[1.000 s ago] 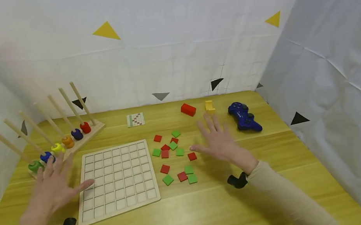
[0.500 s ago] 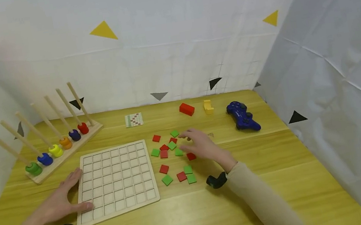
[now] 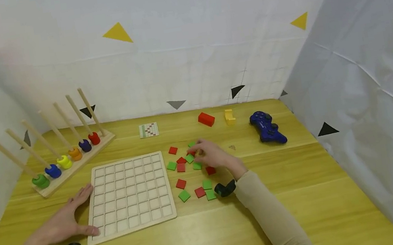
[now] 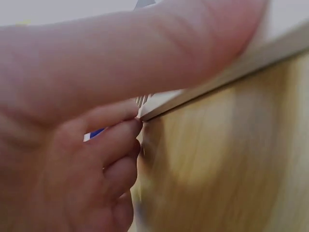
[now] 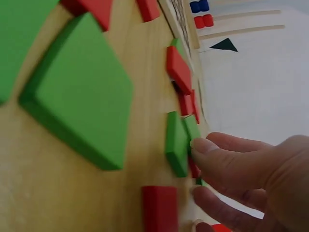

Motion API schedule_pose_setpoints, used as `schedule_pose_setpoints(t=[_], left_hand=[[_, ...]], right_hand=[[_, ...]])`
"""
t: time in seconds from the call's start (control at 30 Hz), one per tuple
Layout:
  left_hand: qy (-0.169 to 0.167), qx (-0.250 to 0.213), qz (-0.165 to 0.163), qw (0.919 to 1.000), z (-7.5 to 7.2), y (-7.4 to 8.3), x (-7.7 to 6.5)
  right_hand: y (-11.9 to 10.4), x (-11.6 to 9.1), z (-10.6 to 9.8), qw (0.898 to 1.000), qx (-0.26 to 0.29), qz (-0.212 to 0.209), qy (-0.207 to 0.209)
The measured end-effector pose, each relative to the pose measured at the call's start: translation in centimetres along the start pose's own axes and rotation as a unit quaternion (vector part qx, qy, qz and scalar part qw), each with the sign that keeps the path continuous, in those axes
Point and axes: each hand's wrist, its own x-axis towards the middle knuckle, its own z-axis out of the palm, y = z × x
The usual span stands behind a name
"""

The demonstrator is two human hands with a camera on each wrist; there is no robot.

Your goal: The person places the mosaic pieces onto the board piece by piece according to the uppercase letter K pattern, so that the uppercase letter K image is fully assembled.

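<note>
My left hand rests at the left side of a pale wooden grid board, which lies flat on the table. Its thumb lies on the near left corner, and its fingertips touch the left edge farther up. In the left wrist view the board's edge shows beyond the thumb. My right hand reaches down over loose red and green square tiles, thumb and fingers bent and apart around a red tile. In the right wrist view the thumb tip overlaps a green tile; another green tile lies closer to the camera.
A wooden peg rack with coloured beads stands at the back left. Toward the back are a small pattern card, a red block and a yellow piece. A blue game controller lies at the right.
My left hand has come down from above the rack's near end to the board's left edge. My right hand has moved left and down to the tiles, its spread fingers now bent.
</note>
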Motion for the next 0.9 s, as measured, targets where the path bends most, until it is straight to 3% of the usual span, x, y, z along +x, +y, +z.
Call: schedule_pose_setpoints(t=[0.2,0.43,0.73,0.9], left_hand=[[0.007,0.032,-0.009,0.9994,0.4,0.4,0.6],[0.016,0.031,0.01,0.9993,0.7,1.0,1.0],[0.016,0.045,0.001,0.9989,0.7,1.4,1.2],[0.012,0.043,-0.002,0.999,0.9,1.4,1.4]], right_hand=[[0.7,0.5,0.6,1.0,-0.021,-0.009,0.018],[1.1,0.8,0.8,0.999,-0.025,-0.022,0.035],[1.5,0.9,0.7,0.994,-0.101,-0.038,0.026],[1.7,0.8,0.6,0.995,-0.09,-0.042,0.017]])
